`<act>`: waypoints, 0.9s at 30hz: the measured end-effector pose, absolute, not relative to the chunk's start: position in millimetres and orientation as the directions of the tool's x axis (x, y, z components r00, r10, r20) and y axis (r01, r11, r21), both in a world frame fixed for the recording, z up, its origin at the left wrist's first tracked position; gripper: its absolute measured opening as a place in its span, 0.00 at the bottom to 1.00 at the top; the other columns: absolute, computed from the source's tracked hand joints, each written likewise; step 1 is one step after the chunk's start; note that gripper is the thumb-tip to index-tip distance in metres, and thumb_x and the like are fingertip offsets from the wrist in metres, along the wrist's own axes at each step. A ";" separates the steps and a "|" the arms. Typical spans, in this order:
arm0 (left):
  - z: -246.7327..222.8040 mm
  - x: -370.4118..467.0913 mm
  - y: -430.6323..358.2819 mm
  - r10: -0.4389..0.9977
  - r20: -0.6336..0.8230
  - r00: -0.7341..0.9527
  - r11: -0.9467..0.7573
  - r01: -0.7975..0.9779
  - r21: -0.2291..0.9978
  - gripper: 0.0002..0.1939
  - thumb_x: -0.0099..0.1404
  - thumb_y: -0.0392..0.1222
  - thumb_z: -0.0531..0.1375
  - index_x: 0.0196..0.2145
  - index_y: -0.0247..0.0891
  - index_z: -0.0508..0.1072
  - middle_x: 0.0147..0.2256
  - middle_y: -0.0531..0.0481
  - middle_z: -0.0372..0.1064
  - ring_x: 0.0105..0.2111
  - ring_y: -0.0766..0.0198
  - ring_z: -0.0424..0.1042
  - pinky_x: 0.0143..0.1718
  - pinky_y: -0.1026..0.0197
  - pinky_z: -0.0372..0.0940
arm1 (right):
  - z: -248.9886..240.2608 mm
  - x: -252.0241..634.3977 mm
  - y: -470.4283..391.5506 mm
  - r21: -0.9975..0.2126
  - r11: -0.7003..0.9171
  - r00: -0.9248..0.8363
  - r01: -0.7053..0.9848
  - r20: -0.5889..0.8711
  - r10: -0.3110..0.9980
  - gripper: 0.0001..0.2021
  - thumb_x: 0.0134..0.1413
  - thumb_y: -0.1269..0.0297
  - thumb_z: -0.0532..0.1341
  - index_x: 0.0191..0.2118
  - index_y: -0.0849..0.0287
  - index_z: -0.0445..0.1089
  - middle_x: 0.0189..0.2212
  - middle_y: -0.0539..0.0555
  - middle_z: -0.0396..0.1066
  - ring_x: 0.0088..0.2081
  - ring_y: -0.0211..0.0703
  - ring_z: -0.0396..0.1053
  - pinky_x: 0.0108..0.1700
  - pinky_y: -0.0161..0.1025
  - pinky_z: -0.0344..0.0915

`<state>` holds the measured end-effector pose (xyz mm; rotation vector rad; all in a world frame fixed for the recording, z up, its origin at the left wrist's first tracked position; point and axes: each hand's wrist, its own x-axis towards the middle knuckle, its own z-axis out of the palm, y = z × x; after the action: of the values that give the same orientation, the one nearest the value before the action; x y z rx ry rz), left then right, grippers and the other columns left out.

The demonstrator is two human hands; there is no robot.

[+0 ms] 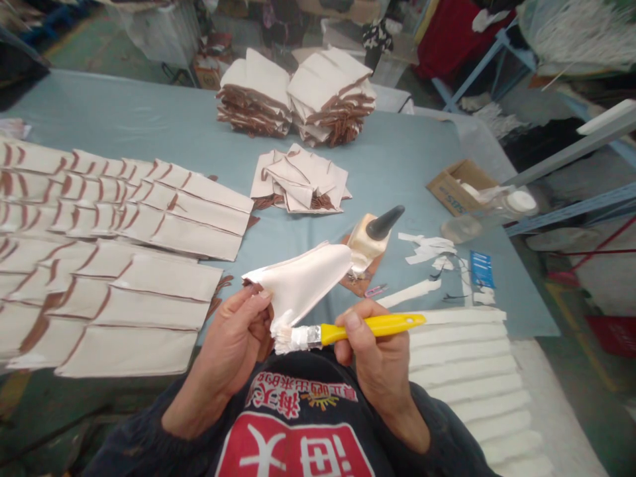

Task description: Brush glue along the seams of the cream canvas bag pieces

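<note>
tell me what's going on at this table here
A person's left hand holds a pale piece above the table, while the right hand grips a yellow-handled brush. Its white-coated bristles are at the piece's near edge. Brown-edged pieces lie in overlapping rows on the left, and two stacks stand at the far side.

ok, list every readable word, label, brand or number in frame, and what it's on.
"海天": upside down in the camera view, large on the red block of the dark garment, and again smaller above it.
"真正晒出来的": small line on the same garment, likely reading; its end is unclear.
"SBS": on the cardboard box, upside down, likely but blurred.
Small blue item: white marks, too small to read.
</note>
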<state>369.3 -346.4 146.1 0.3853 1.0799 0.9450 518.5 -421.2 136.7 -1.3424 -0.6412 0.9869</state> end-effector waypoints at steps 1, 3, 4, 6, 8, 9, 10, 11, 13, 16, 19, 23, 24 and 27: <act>145.7 369.0 -346.5 0.799 -0.583 0.144 0.576 -0.459 0.676 0.15 0.40 0.39 0.81 0.25 0.34 0.83 0.23 0.54 0.77 0.22 0.72 0.72 0.25 0.75 0.71 | 136.8 516.2 -423.0 -0.973 -0.059 0.470 -0.224 -0.161 0.868 0.20 0.60 0.47 0.69 0.26 0.57 0.71 0.10 0.45 0.66 0.12 0.32 0.60 0.16 0.27 0.61; 145.3 368.3 -346.6 0.788 -0.597 0.153 0.590 -0.466 0.659 0.17 0.40 0.39 0.81 0.28 0.33 0.84 0.25 0.53 0.79 0.24 0.71 0.75 0.29 0.74 0.74 | 136.0 515.7 -425.9 -0.972 -0.065 0.458 -0.227 -0.165 0.874 0.19 0.61 0.48 0.68 0.27 0.57 0.71 0.11 0.45 0.67 0.12 0.32 0.61 0.16 0.28 0.62; 145.4 368.1 -346.5 0.785 -0.597 0.165 0.594 -0.469 0.653 0.17 0.40 0.39 0.81 0.27 0.34 0.84 0.24 0.54 0.78 0.23 0.71 0.75 0.29 0.74 0.74 | 135.0 517.6 -426.6 -0.974 -0.065 0.449 -0.216 -0.158 0.879 0.19 0.61 0.48 0.68 0.27 0.57 0.72 0.11 0.45 0.67 0.12 0.33 0.62 0.16 0.29 0.62; 145.8 367.6 -345.8 0.787 -0.587 0.188 0.598 -0.462 0.655 0.16 0.41 0.40 0.81 0.24 0.34 0.82 0.20 0.55 0.74 0.20 0.72 0.71 0.24 0.74 0.71 | 131.5 524.8 -425.6 -0.983 -0.032 0.451 -0.183 -0.113 0.885 0.18 0.62 0.49 0.68 0.28 0.57 0.72 0.11 0.44 0.67 0.12 0.34 0.62 0.16 0.30 0.63; 146.5 366.9 -344.3 0.791 -0.576 0.206 0.601 -0.438 0.669 0.15 0.42 0.42 0.81 0.23 0.34 0.81 0.18 0.56 0.71 0.17 0.72 0.68 0.19 0.73 0.68 | 125.8 534.8 -420.2 -0.990 0.080 0.545 -0.119 0.003 0.838 0.16 0.64 0.51 0.66 0.29 0.57 0.73 0.12 0.42 0.66 0.13 0.34 0.63 0.18 0.31 0.65; 146.9 366.4 -343.3 0.793 -0.571 0.211 0.601 -0.424 0.677 0.15 0.43 0.42 0.81 0.23 0.34 0.81 0.17 0.56 0.70 0.17 0.71 0.67 0.18 0.73 0.67 | 122.2 540.0 -415.6 -0.987 0.152 0.612 -0.055 0.088 0.786 0.15 0.65 0.53 0.65 0.31 0.56 0.73 0.13 0.42 0.67 0.14 0.35 0.65 0.21 0.33 0.67; 147.4 365.8 -342.1 0.794 -0.569 0.213 0.601 -0.413 0.684 0.16 0.42 0.42 0.81 0.23 0.34 0.80 0.18 0.56 0.70 0.17 0.71 0.67 0.18 0.73 0.66 | 118.1 545.0 -409.8 -0.975 0.218 0.671 0.033 0.183 0.719 0.13 0.66 0.54 0.64 0.33 0.56 0.73 0.15 0.42 0.68 0.15 0.36 0.67 0.24 0.34 0.70; 148.1 365.3 -340.9 0.793 -0.570 0.215 0.604 -0.405 0.687 0.16 0.42 0.41 0.81 0.22 0.34 0.80 0.18 0.56 0.70 0.17 0.72 0.67 0.18 0.73 0.66 | 113.8 549.6 -402.8 -0.954 0.268 0.704 0.134 0.282 0.652 0.11 0.67 0.55 0.64 0.35 0.55 0.74 0.17 0.42 0.70 0.18 0.36 0.70 0.27 0.36 0.72; 150.9 364.6 -338.9 0.781 -0.578 0.237 0.622 -0.386 0.681 0.17 0.42 0.40 0.81 0.20 0.34 0.77 0.18 0.56 0.70 0.18 0.73 0.66 0.19 0.73 0.66 | 105.5 557.1 -386.1 -0.888 0.318 0.667 0.333 0.460 0.585 0.08 0.68 0.58 0.62 0.41 0.55 0.75 0.23 0.45 0.76 0.24 0.38 0.76 0.32 0.39 0.74; 159.2 366.0 -336.7 0.734 -0.595 0.327 0.679 -0.321 0.661 0.17 0.44 0.42 0.80 0.22 0.34 0.77 0.18 0.56 0.69 0.17 0.73 0.65 0.19 0.72 0.65 | 97.3 562.5 -360.2 -0.799 0.352 0.475 0.487 0.581 0.661 0.08 0.70 0.61 0.60 0.49 0.54 0.74 0.34 0.49 0.81 0.33 0.41 0.80 0.39 0.41 0.76; 167.4 368.4 -333.4 0.699 -0.591 0.403 0.707 -0.263 0.656 0.16 0.44 0.42 0.79 0.24 0.33 0.79 0.18 0.55 0.70 0.17 0.72 0.64 0.18 0.71 0.61 | 95.7 559.4 -343.4 -0.827 0.338 0.269 0.450 0.486 0.832 0.10 0.73 0.60 0.57 0.52 0.53 0.74 0.33 0.48 0.79 0.31 0.37 0.77 0.37 0.38 0.74; 156.8 356.5 -326.5 0.704 -0.563 0.433 0.678 -0.174 0.714 0.16 0.48 0.45 0.78 0.22 0.36 0.76 0.17 0.57 0.65 0.16 0.72 0.58 0.19 0.68 0.57 | 97.7 552.0 -337.5 -0.889 0.261 0.310 0.376 0.386 0.869 0.12 0.74 0.58 0.54 0.48 0.53 0.74 0.24 0.44 0.68 0.24 0.33 0.67 0.30 0.35 0.65; 149.8 349.7 -325.5 0.716 -0.545 0.436 0.648 -0.125 0.751 0.17 0.52 0.49 0.76 0.21 0.37 0.75 0.16 0.57 0.63 0.16 0.71 0.56 0.18 0.66 0.56 | 97.9 552.0 -336.4 -0.904 0.233 0.367 0.357 0.365 0.855 0.12 0.74 0.57 0.54 0.46 0.54 0.74 0.22 0.43 0.66 0.23 0.33 0.66 0.29 0.35 0.63; 129.4 328.7 -326.5 0.778 -0.438 0.450 0.476 0.031 0.879 0.25 0.64 0.59 0.68 0.19 0.40 0.74 0.17 0.54 0.63 0.19 0.65 0.58 0.22 0.62 0.60 | 96.0 556.6 -329.4 -0.929 0.168 0.455 0.330 0.312 0.834 0.13 0.73 0.56 0.55 0.44 0.56 0.73 0.20 0.43 0.65 0.21 0.34 0.64 0.27 0.36 0.60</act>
<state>328.7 -326.5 129.4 0.9754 1.0073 0.5660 556.6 -329.4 96.0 -1.4151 -1.1083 0.4899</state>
